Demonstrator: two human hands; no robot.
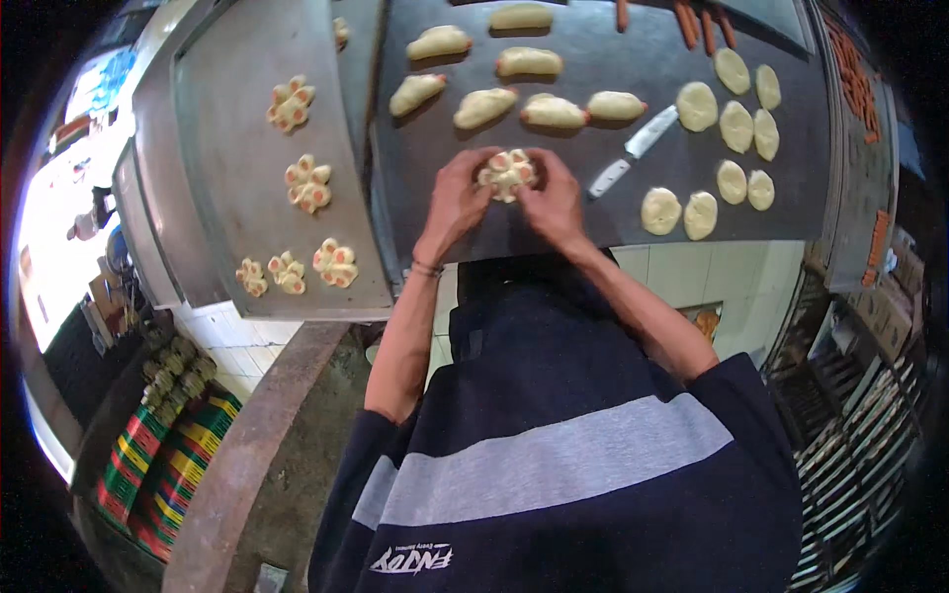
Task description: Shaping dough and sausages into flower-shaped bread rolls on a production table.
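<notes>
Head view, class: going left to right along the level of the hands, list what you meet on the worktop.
Flower-shaped dough piece on the tray → left hand → flower-shaped dough being formed → right hand → knife → flat dough rounds.

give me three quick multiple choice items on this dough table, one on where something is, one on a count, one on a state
1. Where does the knife lie?
A. on the left tray
B. on the dark table, right of the hands
C. on the floor

2. How many flower-shaped pieces lie on the left tray?
A. two
B. five
C. nine

3. What is the state of the dough flower at the hands?
A. lying untouched
B. held between both hands
C. cut in half by the knife

Answers:
1 B, the knife rests on the dark table between the hands and the flat rounds.
2 B, five flowers show on that tray.
3 B, the left hand and right hand press it from both sides.
</notes>
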